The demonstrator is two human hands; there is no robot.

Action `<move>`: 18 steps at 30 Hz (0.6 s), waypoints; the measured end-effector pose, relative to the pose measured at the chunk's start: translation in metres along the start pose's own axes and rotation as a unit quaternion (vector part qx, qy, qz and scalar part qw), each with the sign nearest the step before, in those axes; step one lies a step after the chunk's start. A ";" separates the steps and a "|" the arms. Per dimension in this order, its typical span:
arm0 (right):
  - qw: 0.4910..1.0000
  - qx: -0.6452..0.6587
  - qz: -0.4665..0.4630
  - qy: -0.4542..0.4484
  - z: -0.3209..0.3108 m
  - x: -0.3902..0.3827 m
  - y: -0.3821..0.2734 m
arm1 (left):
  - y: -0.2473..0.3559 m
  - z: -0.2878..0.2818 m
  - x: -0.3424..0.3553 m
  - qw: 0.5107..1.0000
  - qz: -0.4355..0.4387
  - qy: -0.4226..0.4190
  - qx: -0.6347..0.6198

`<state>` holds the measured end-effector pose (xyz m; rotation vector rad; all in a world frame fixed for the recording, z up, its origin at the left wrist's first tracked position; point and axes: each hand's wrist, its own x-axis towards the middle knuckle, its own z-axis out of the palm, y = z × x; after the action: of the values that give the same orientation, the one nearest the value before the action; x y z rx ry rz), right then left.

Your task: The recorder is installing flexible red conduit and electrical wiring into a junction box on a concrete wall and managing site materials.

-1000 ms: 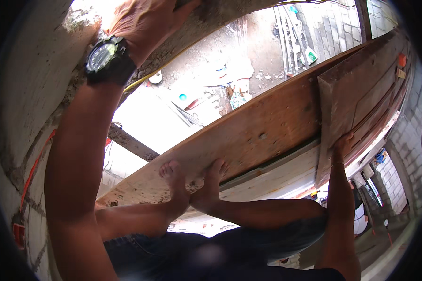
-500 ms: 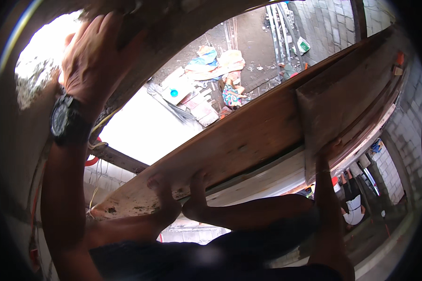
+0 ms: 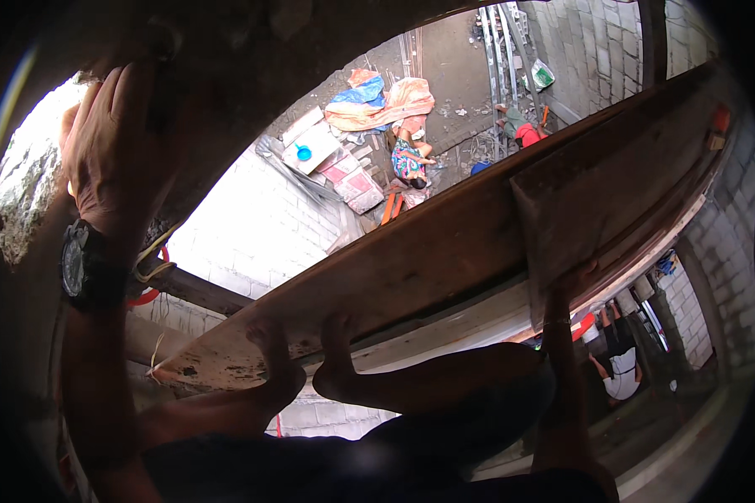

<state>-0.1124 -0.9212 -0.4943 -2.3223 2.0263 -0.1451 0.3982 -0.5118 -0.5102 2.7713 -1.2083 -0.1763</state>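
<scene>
My left hand (image 3: 113, 151), with a dark watch (image 3: 74, 260) at the wrist, is raised at the upper left. Its fingers lie stretched against a dark overhead edge (image 3: 201, 59), beside bright, rough masonry (image 3: 21, 201). Lower right, my right hand (image 3: 572, 287) is against a flat brown wooden board (image 3: 612, 201); shadow obscures how its fingers are set. That board lies over a long wooden plank (image 3: 394, 268) running from lower left to upper right. Both my bare feet (image 3: 302, 335) stand on the plank's near left part, knees bent.
Far below, a person in patterned clothing (image 3: 409, 159) crouches near an orange and blue tarp (image 3: 382, 105). Another in red (image 3: 528, 134) is by long metal poles (image 3: 499, 75). Under the plank at right is a person in a white top (image 3: 622, 373). Block walls (image 3: 596, 50) surround the drop.
The view has shifted, so my left hand sits lower and farther left. More of the people and ground below shows. Both hands stay at the same places on their surfaces.
</scene>
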 end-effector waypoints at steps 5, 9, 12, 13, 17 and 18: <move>0.999 -0.027 -0.026 0.029 -0.007 0.000 0.006 | 0.003 -0.002 0.005 0.999 0.011 -0.037 -0.030; 0.997 -0.079 0.017 -0.010 -0.015 -0.013 -0.045 | 0.008 -0.008 0.007 0.999 -0.004 -0.042 -0.001; 0.995 -0.067 0.061 -0.033 -0.021 -0.018 -0.059 | 0.005 -0.015 0.003 0.999 0.040 -0.013 0.007; 0.994 -0.094 0.050 -0.031 -0.020 -0.016 -0.059 | 0.002 -0.009 0.002 0.999 0.032 -0.018 -0.002; 0.996 -0.049 -0.046 0.059 -0.023 -0.001 -0.033 | 0.020 -0.009 0.010 1.000 0.012 -0.028 0.008; 0.996 -0.031 -0.032 0.072 -0.025 -0.005 -0.039 | 0.019 -0.010 0.010 1.000 0.014 -0.014 0.019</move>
<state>-0.0769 -0.9104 -0.4657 -2.4840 2.0480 -0.2629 0.3933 -0.5315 -0.4985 2.7912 -1.2699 -0.1916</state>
